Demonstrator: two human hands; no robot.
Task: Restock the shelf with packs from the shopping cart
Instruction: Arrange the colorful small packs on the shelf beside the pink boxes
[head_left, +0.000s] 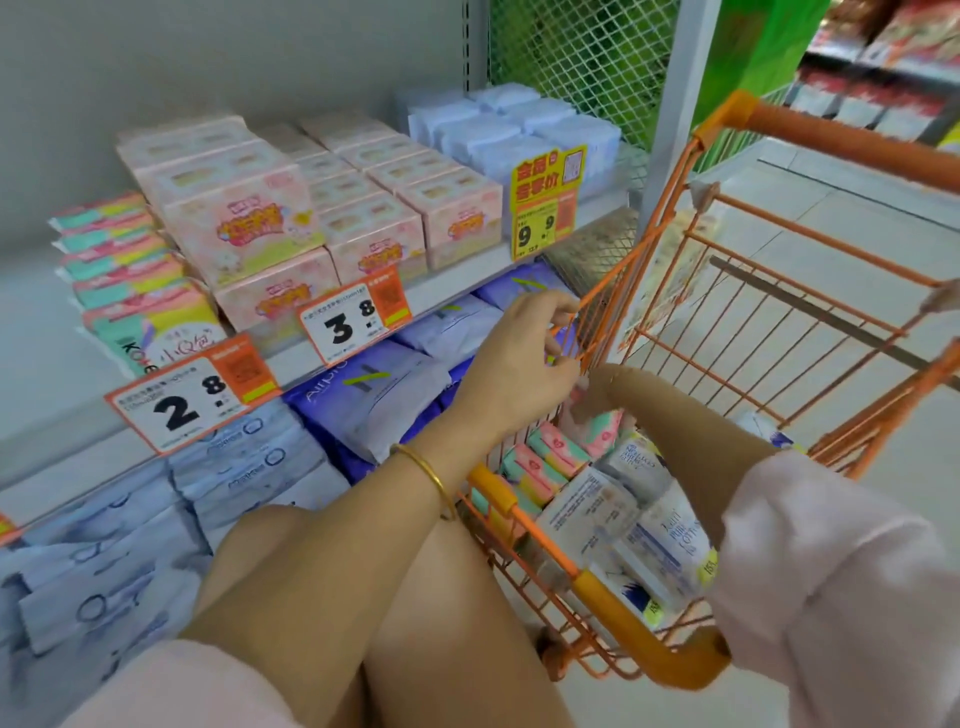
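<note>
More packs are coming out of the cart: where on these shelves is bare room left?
Bare: the upper shelf left of the striped packs. Crowded: from there rightward, pink boxes and pale blue packs fill it; below, purple packs and grey-blue packs leave no gap.

Cart (831, 136): metal wire and tube, orange coating, semi-gloss; corner bumpers (639, 618) smooth yellow plastic. Packs in the cart (597, 514): soft plastic film, crinkled, glossy. Purple packs (374, 395) on the shelf: same film. Pink boxes (244, 228): printed cardboard, near matt. Shelf (447, 293): painted metal, pale grey, matt. Price tags (192, 395): printed paper. Back mesh (582, 52): metal. Bangle (426, 467): polished gold-coloured metal. Sleeve (831, 597): pink cloth.
</note>
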